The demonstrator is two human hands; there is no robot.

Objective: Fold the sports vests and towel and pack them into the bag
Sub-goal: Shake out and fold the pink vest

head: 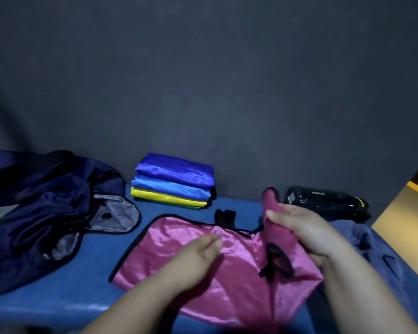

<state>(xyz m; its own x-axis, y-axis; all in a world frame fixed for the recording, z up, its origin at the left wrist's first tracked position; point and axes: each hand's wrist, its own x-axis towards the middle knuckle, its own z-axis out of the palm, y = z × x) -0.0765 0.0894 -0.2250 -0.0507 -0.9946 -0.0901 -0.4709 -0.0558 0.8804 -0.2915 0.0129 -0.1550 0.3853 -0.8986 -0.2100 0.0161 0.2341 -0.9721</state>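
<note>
A shiny pink vest (179, 239) with black trim lies spread on the blue surface in front of me. My left hand (198, 254) rests flat on its middle, fingers together. My right hand (299, 227) grips the vest's right side and lifts it up and over, a black strap loop hanging below. A stack of folded vests (174, 182), dark blue, light blue, yellow and green, sits at the back. The dark navy bag (46, 213) lies open at the left, grey lining showing. A blue-grey towel (362, 242) lies crumpled at the right.
A black packaged item (328, 201) with yellow print lies at the back right, behind my right hand. The blue surface (58, 297) ends at the right, where an orange-brown floor (408, 213) shows. A dark wall stands behind everything.
</note>
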